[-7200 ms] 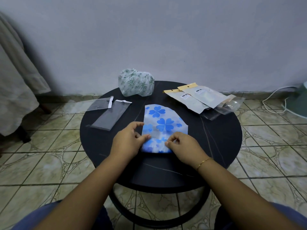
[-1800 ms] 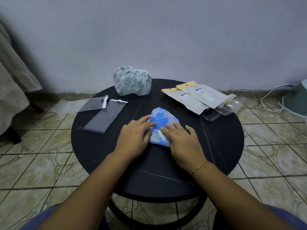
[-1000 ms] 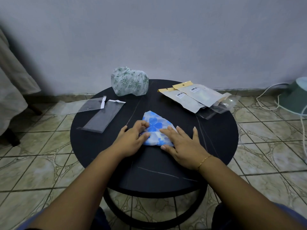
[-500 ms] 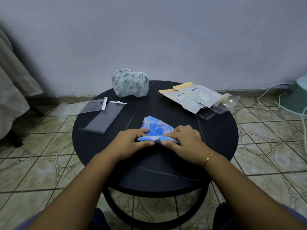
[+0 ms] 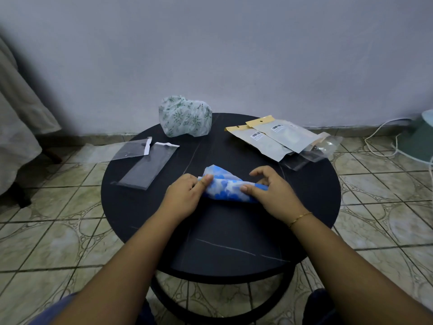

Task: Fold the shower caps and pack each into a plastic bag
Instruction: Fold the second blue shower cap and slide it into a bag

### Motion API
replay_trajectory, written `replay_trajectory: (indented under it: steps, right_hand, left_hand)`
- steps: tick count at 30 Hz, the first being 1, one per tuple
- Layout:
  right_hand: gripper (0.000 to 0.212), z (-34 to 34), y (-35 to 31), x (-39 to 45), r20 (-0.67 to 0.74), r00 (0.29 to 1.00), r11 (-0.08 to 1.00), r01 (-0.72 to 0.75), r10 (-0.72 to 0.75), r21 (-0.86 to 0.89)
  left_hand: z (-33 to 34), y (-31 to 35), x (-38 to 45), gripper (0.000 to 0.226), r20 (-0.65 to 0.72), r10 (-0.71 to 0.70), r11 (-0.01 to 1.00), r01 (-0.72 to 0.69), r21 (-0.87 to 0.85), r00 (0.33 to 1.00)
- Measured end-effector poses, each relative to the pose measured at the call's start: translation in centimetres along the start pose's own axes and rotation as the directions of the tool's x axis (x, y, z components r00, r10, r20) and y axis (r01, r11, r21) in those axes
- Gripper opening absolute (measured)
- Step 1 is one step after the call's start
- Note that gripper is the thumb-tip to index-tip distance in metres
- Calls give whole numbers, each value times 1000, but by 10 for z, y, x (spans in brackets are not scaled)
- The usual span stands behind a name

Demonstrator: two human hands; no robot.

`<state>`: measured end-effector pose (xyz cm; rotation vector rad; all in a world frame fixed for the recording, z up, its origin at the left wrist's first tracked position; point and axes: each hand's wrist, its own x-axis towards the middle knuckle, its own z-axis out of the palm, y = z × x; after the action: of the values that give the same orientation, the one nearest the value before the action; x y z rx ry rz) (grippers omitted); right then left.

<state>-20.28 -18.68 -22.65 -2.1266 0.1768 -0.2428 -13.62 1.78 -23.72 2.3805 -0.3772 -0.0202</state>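
A blue-flowered shower cap (image 5: 226, 186) lies folded into a narrow strip at the middle of the round black table (image 5: 234, 242). My left hand (image 5: 185, 195) pinches its left end with thumb and fingers. My right hand (image 5: 271, 191) holds its right end, thumb on top and fingers curled over the far side. Two clear empty plastic bags (image 5: 146, 164) lie flat at the table's left. A green-patterned shower cap (image 5: 185, 119) stands bunched at the far edge.
Several packed bags with tan headers and barcodes (image 5: 276, 137) lie at the table's right, over crumpled clear plastic (image 5: 318, 148). A white cable (image 5: 384, 137) and a green object (image 5: 419, 137) sit on the tiled floor at right. Pale cloth (image 5: 16, 127) hangs at left.
The blue cap went from a flat half-round to a small wedge, and is now folded over again into a narrow strip. Both hands have shifted to its two ends.
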Motion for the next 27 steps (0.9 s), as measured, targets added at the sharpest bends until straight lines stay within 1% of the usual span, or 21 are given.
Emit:
replay_trajectory:
  steps: [2, 4, 6, 8, 9, 11, 12, 13, 14, 15, 16, 18, 19, 20, 21, 22, 23, 24, 25, 26, 27]
  right_hand:
    - [28, 1, 0, 2, -24, 1000, 1000, -5, 5, 8]
    - [22, 3, 0, 4, -39, 999, 1000, 2, -2, -12]
    - [14, 7, 2, 6, -50, 999, 998, 10, -13, -57]
    - [11, 11, 2, 6, -56, 998, 995, 3, -9, -104]
    - [13, 12, 3, 6, -63, 998, 989, -3, -6, -145]
    - [18, 14, 4, 4, -78, 995, 937, 24, -55, -347]
    - [20, 15, 3, 2, -88, 990, 892, 61, -112, -449]
    - [22, 16, 2, -1, -94, 974, 851, 129, -204, -509]
    - [25, 17, 0, -4, -78, 949, 820, 221, -306, -528]
    - [30, 19, -2, -6, -26, 927, 797, 306, -373, -521]
    - [38, 20, -3, -9, 47, 913, 776, 371, -406, -510]
    - [53, 22, -2, -13, 185, 905, 746, 421, -383, -516]
    - [55, 22, 0, -13, 214, 903, 729, 428, -374, -534]
    - [52, 21, 1, -12, 219, 900, 715, 433, -377, -549]
    - [47, 21, 2, -11, 217, 899, 709, 434, -380, -555]
    - [43, 20, 2, -11, 212, 898, 709, 435, -384, -555]
    - [40, 21, 1, -11, 210, 898, 711, 434, -386, -553]
    - [38, 21, 0, -11, 211, 901, 713, 430, -379, -555]
    - [37, 21, 0, -10, 215, 906, 714, 421, -365, -560]
    - [36, 21, -1, -10, 217, 911, 715, 410, -351, -566]
    - [36, 20, -2, -9, 221, 917, 721, 398, -332, -567]
  left_hand:
    - [0, 1, 3, 57, -30, -32, 998, 34, 61, 999]
    - [-1, 4, 3, 62, -53, -59, 989, 65, 133, 997]
    - [0, 6, 2, 67, -95, -95, 982, 109, 155, 991]
    - [1, 7, 1, 67, -146, -126, 976, 150, 161, 981]
    - [2, 7, 1, 67, -167, -141, 971, 169, 166, 976]
    - [3, 6, 2, 65, -184, -177, 957, 212, 197, 967]
    - [3, 5, 3, 63, -178, -194, 949, 230, 214, 965]
    - [3, 5, 5, 61, -168, -211, 943, 246, 224, 963]
    - [3, 5, 7, 58, -154, -231, 936, 263, 235, 961]
    - [2, 5, 8, 55, -140, -251, 927, 280, 251, 958]
    - [1, 5, 9, 54, -128, -265, 916, 291, 275, 956]
    - [0, 5, 10, 53, -116, -295, 889, 317, 330, 948]
    - [-1, 5, 8, 53, -129, -294, 881, 321, 347, 947]
    - [-1, 4, 8, 49, -162, -267, 889, 307, 340, 950]
    - [-1, 3, 6, 40, -211, -215, 912, 273, 305, 954]
    - [-1, 1, 4, 32, -261, -138, 948, 203, 243, 955]
    - [-1, 0, 2, 27, -295, -34, 982, 87, 168, 955]
    - [-3, -3, 2, 23, -294, 71, 993, -40, 110, 953]
    - [-4, -4, 2, 21, -244, 152, 988, -138, 74, 958]
    - [-7, -4, 0, 27, -153, 199, 980, -192, 61, 968]
    - [-9, -4, -2, 37, -56, 218, 975, -214, 60, 974]
